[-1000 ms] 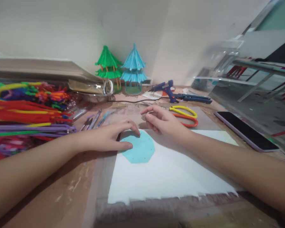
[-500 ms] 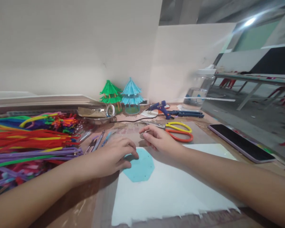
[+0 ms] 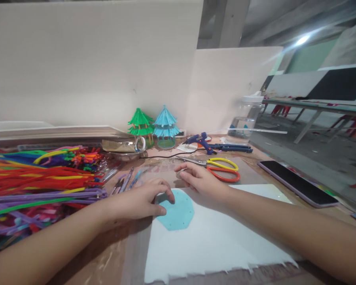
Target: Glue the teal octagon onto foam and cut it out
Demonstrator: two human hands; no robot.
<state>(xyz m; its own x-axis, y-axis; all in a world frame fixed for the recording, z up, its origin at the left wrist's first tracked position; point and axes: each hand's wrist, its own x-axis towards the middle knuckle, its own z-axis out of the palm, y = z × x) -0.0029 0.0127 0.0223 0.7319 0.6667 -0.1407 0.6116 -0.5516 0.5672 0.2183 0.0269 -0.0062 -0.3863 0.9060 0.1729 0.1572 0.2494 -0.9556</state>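
A light-blue octagon (image 3: 179, 215) with small dark dots near its edge lies on a white sheet (image 3: 219, 245) with a ragged near edge. Over its left side is my left hand (image 3: 150, 200), fingers bent, thumb and forefinger apart, the fingertips at the octagon's surface. Just beyond the octagon, my right hand (image 3: 197, 178) is closed in a pinch with a small greyish thing at the fingertips, too small to name. Close behind it lie scissors (image 3: 222, 169) with one yellow and one orange handle.
Bundles of coloured pipe cleaners (image 3: 44, 174) fill the left. Pens (image 3: 126, 180) lie beside my left hand. At the back stand green (image 3: 140, 122) and blue (image 3: 165, 122) model pavilions, a glue gun (image 3: 200, 141) and a water bottle (image 3: 243, 118). A phone (image 3: 296, 182) lies right.
The whole scene sits slightly lower in view as the camera tilts up a little. Both hands keep nearly the same pose and place around the octagon.
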